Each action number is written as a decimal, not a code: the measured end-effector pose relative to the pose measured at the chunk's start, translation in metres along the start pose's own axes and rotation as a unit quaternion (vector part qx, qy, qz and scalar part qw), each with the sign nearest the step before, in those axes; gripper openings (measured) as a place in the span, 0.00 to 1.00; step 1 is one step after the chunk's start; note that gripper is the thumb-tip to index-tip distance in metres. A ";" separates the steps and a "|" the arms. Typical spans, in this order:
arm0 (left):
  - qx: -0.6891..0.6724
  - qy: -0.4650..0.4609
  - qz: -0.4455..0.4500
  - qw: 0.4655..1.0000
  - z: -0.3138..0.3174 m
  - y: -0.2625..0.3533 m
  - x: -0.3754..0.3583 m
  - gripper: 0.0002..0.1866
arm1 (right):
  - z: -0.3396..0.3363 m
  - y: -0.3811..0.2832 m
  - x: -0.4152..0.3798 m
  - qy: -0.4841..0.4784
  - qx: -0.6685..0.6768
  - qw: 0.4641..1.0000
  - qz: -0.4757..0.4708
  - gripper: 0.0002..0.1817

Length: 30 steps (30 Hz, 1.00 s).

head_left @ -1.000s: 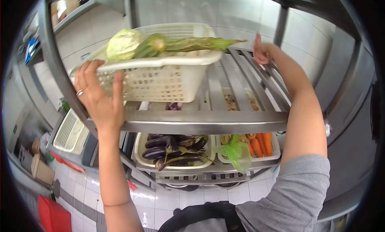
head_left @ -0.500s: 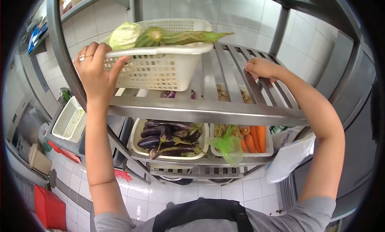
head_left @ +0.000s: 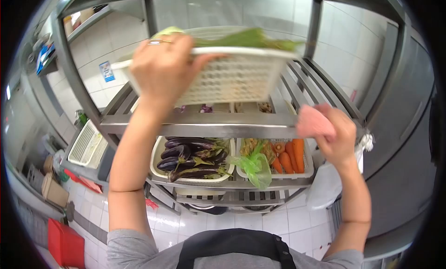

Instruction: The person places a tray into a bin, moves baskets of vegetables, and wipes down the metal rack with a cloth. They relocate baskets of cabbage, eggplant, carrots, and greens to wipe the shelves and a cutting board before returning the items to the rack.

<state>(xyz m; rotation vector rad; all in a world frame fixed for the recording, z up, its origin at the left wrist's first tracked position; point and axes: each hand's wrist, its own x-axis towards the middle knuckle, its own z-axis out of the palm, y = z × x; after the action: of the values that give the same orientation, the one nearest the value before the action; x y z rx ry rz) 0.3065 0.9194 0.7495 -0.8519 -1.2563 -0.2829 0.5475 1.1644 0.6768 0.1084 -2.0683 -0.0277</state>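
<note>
My left hand (head_left: 162, 69) grips the near rim of a white plastic basket (head_left: 237, 78), thumb over the edge, fingers partly blurred. A long green leafy vegetable (head_left: 251, 39) lies across the basket's top, and a pale cabbage (head_left: 169, 31) shows behind my knuckles. The basket is above the slatted top shelf of a metal rack (head_left: 223, 130), its lower edge smeared by motion. On the right, my right hand (head_left: 341, 134) is closed around a folded pink cloth (head_left: 315, 121), close to the shelf's front bar.
On the shelf below stand a basket of eggplants (head_left: 186, 152) and another with carrots (head_left: 289, 159) and a green plastic bag (head_left: 258, 171). A white plastic bag (head_left: 323, 187) hangs at the rack's right. To the left are a white basket (head_left: 86, 146) and a red bin (head_left: 65, 245).
My left hand and the basket have moved right over the shelf. My right hand has come back from the slats toward the front bar, and the pink cloth now shows in it.
</note>
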 end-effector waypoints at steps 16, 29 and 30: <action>-0.213 0.064 0.027 0.975 0.048 0.187 0.077 0.14 | -0.018 0.004 -0.135 0.367 0.178 0.886 0.222 0.37; -0.204 0.019 -0.002 0.979 0.056 0.227 0.083 0.15 | -0.013 0.033 -0.212 0.454 0.269 0.809 0.260 0.22; -0.199 0.016 -0.006 0.980 0.053 0.226 0.083 0.15 | -0.008 0.026 -0.202 0.442 0.244 0.822 0.263 0.23</action>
<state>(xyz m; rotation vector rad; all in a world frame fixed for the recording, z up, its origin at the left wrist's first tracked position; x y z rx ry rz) 0.4355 1.1296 0.7367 -1.1754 -1.1923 -0.5698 0.6490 1.2081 0.5057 -0.1279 -1.0658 0.7634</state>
